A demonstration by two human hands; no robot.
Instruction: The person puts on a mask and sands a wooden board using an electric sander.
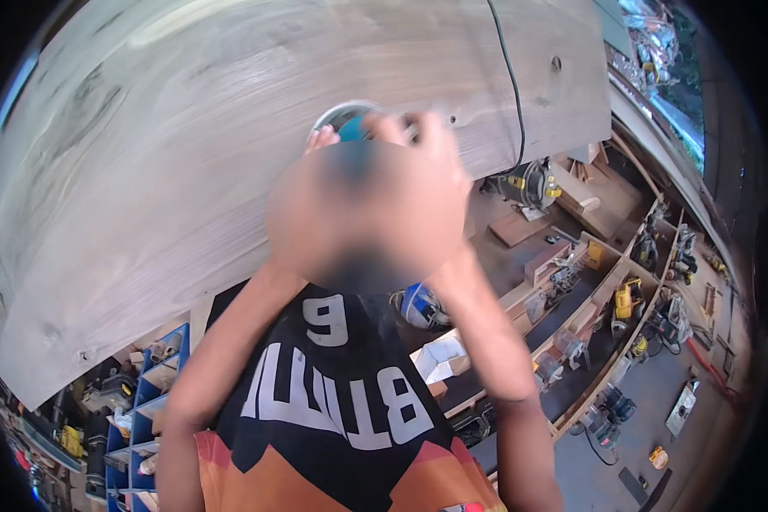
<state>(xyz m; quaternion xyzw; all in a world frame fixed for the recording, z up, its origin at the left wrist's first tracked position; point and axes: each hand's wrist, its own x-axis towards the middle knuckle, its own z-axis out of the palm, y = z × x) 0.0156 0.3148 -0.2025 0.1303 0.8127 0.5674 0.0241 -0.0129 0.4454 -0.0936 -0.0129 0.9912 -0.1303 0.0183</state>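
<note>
Set against pale wood, close to the near edge: a teal tool (351,130) with a whitish round rim (337,111).

Visible only in part, teal inside the curve of the rim, with the lower portion lost in blur (too smeared to tell level from tilted). Spreading beneath and far out to the left: a wooden slab (188,154), greyish tan, streaked with long grain, marked by a dark knot (556,64) toward the right end, slanting down leftward along the near edge.

A broad, pale wooden slab (188,128) carries a teal tool (352,130) and a dark cord (514,83).
</note>
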